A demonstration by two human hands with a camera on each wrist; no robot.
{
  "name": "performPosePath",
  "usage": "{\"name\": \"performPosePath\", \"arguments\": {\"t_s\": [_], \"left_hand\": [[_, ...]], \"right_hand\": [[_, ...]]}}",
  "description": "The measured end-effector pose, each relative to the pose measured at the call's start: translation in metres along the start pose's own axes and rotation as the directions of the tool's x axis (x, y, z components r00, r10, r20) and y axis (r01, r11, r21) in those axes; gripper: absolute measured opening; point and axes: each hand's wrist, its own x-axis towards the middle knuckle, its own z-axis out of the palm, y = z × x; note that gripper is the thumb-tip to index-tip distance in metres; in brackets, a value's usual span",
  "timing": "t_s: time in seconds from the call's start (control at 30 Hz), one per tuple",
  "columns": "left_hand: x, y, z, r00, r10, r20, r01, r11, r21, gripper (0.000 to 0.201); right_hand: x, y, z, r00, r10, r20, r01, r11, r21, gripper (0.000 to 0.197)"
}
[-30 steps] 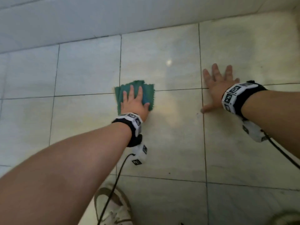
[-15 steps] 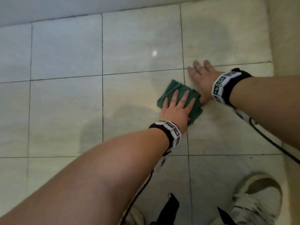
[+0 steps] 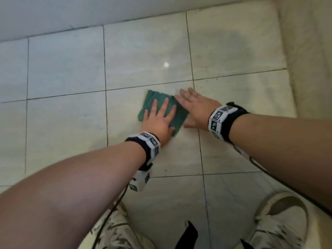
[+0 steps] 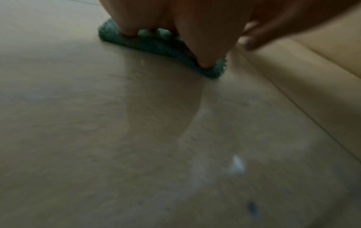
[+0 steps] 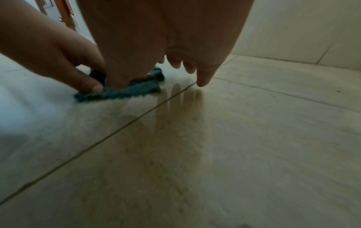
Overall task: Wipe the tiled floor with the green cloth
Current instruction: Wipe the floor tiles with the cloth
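The green cloth [image 3: 152,100] lies flat on the pale tiled floor [image 3: 62,123], just left of a grout line. My left hand [image 3: 159,119] presses down on it with straight, spread fingers. My right hand [image 3: 195,108] lies flat beside it, its fingers and thumb touching the cloth's right edge. In the left wrist view my fingertips [image 4: 203,61] push into the cloth [image 4: 152,44]. The right wrist view shows the cloth [image 5: 134,91] under my right thumb [image 5: 117,80] and my left thumb [image 5: 87,84], while the other right fingers hover just above the tile.
A wall base [image 3: 71,13] runs along the far side and another wall [image 3: 309,69] stands on the right. My two shoes [image 3: 280,221] [image 3: 116,236] are near the bottom edge, with wrist cables trailing back. Open tiles stretch to the left.
My left hand swept the cloth rightward across the tiles to the right hand. The right hand has since shifted left over the grout line onto the cloth's edge.
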Motion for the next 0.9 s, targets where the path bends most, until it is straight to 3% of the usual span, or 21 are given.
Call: {"name": "performPosePath", "arguments": {"t_s": [0.07, 0.13, 0.23, 0.33, 0.43, 0.53, 0.6, 0.7, 0.9], "left_hand": [[-0.003, 0.031, 0.008, 0.995, 0.098, 0.018, -0.098, 0.995, 0.020, 0.079], [-0.002, 0.045, 0.010, 0.993, 0.115, 0.020, -0.116, 0.993, 0.034, 0.078], [0.004, 0.028, 0.006, 0.992, 0.125, 0.019, -0.126, 0.991, 0.048, 0.078], [0.011, -0.036, -0.004, 0.995, -0.090, -0.030, 0.088, 0.994, -0.063, 0.079], [0.000, -0.106, -0.006, 0.933, -0.359, -0.009, 0.353, 0.921, -0.165, 0.078], [-0.009, -0.118, -0.002, 0.907, -0.421, 0.000, 0.414, 0.892, -0.180, 0.076], [-0.001, -0.100, -0.007, 0.925, -0.381, -0.002, 0.373, 0.907, -0.194, 0.075], [0.027, -0.061, -0.024, 0.974, -0.224, -0.038, 0.218, 0.968, -0.122, 0.077], [0.109, 0.043, -0.071, 0.999, 0.009, -0.045, -0.009, 1.000, -0.005, 0.076]], "right_hand": [[-0.001, 0.002, 0.005, 0.999, 0.016, 0.035, -0.015, 1.000, -0.027, 0.104], [-0.004, 0.015, 0.008, 0.995, 0.068, 0.073, -0.064, 0.996, -0.055, 0.108], [-0.016, 0.038, 0.011, 0.974, 0.190, 0.119, -0.185, 0.981, -0.055, 0.119], [-0.026, 0.050, 0.013, 0.954, 0.266, 0.140, -0.268, 0.963, -0.010, 0.124], [-0.026, 0.051, 0.014, 0.951, 0.274, 0.144, -0.277, 0.961, 0.004, 0.124], [-0.028, 0.051, 0.019, 0.945, 0.300, 0.129, -0.307, 0.951, 0.044, 0.122], [-0.032, 0.053, 0.020, 0.933, 0.336, 0.128, -0.345, 0.937, 0.060, 0.123], [-0.040, 0.058, 0.021, 0.905, 0.406, 0.124, -0.419, 0.902, 0.103, 0.128], [-0.063, 0.073, 0.032, 0.773, 0.610, 0.174, -0.634, 0.751, 0.184, 0.143]]}}
